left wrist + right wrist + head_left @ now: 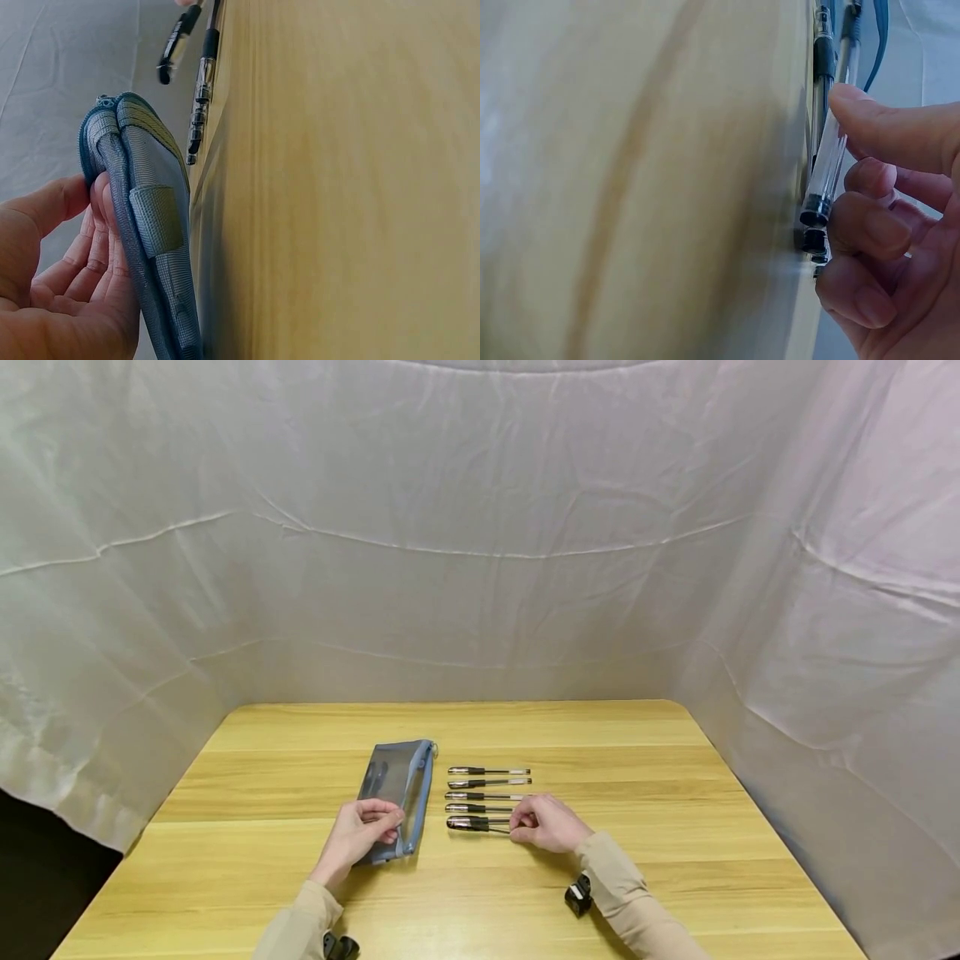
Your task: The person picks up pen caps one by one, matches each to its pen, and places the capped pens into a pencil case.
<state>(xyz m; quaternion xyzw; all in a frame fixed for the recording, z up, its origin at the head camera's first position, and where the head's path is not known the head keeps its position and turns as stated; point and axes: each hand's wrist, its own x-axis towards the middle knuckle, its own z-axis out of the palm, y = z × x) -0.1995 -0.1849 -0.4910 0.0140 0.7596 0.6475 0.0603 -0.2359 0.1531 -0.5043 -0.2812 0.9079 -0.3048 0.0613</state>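
Observation:
A blue zip pencil pouch [384, 767] with a see-through side lies left of the table's middle. My left hand [358, 832] pinches its edge near the zipper between thumb and fingers, and the mouth side looks parted in the head view. To the right, my right hand [551, 823] pinches a clear-barrelled gel pen [827, 169] with a black grip. In the right wrist view this pen is raised off the table at a slant. Several similar pens [480, 796] lie side by side beyond it, their capped ends toward the pouch.
The wooden table [637, 760] has rounded far corners. Pale grey cloth [480, 610] hangs behind it and along both sides. A small black device [577, 895] sits at the right wrist, and another [341, 947] at the left.

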